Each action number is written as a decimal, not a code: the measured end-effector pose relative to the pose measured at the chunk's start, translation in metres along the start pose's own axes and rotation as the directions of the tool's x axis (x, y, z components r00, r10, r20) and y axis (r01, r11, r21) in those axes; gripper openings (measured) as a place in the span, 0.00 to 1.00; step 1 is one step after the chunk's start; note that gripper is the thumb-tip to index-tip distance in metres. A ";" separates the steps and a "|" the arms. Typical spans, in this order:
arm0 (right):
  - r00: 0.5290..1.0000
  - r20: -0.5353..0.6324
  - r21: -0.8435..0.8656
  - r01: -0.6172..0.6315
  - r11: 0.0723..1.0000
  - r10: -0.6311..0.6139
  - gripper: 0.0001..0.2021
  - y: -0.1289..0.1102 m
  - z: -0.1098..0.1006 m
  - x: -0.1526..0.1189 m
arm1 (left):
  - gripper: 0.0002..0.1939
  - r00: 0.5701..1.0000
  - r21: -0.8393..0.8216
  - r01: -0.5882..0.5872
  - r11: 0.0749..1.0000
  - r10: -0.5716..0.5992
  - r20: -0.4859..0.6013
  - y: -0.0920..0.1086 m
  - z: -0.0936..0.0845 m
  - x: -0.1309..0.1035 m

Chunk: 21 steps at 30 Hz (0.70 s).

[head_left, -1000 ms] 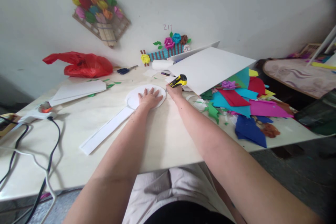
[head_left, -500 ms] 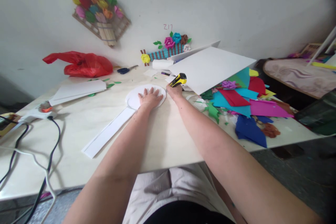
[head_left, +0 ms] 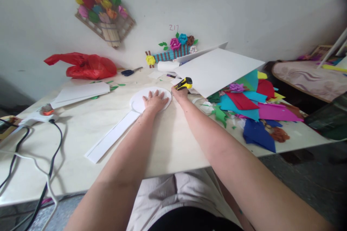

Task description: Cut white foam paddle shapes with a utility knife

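Note:
A white round piece [head_left: 137, 100] lies on the table, joined or touching at its lower left by a long white strip [head_left: 114, 136]. My left hand [head_left: 155, 101] rests flat on the round piece, fingers spread. Just past its right edge, my right hand [head_left: 180, 95] is closed around a yellow and black utility knife [head_left: 183, 83]. The knife's blade tip is too small to make out. Behind the knife, a large white board [head_left: 222, 68] lies tilted over other items.
Coloured sheets and scraps [head_left: 244, 104] cover the table's right side. At the back left are a red plastic bag [head_left: 89, 66], dark scissors [head_left: 131, 72] and white sheets [head_left: 81, 93]. A power strip [head_left: 40, 117] with cables sits at the left.
The knife in my right hand has tipped slightly lower, toward level. My left hand and the white round piece have not visibly moved.

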State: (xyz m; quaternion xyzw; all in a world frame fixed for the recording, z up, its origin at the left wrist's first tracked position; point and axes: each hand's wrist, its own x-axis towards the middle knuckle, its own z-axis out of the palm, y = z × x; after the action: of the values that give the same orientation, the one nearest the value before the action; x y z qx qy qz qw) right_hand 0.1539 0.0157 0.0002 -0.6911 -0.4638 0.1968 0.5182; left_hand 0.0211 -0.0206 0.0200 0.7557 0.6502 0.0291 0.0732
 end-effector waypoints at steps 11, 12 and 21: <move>0.997 0.026 0.044 -0.072 0.996 0.071 0.07 -0.001 -0.003 -0.001 | 0.32 1.000 0.002 0.004 1.000 -0.004 -0.006 0.000 0.001 0.001; 0.998 0.029 0.039 -0.062 0.997 0.061 0.08 -0.001 -0.003 0.000 | 0.32 1.000 0.001 0.005 1.000 -0.005 -0.005 0.000 0.000 0.001; 0.999 0.038 -0.016 0.001 1.000 0.000 0.08 -0.001 -0.007 0.001 | 0.32 1.000 -0.008 0.008 1.000 -0.008 -0.007 0.002 -0.001 -0.001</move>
State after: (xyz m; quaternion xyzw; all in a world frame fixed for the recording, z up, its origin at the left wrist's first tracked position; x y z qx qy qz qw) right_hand 0.1594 0.0130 0.0037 -0.6913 -0.4753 0.2060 0.5038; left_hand 0.0225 -0.0217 0.0212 0.7527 0.6533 0.0339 0.0739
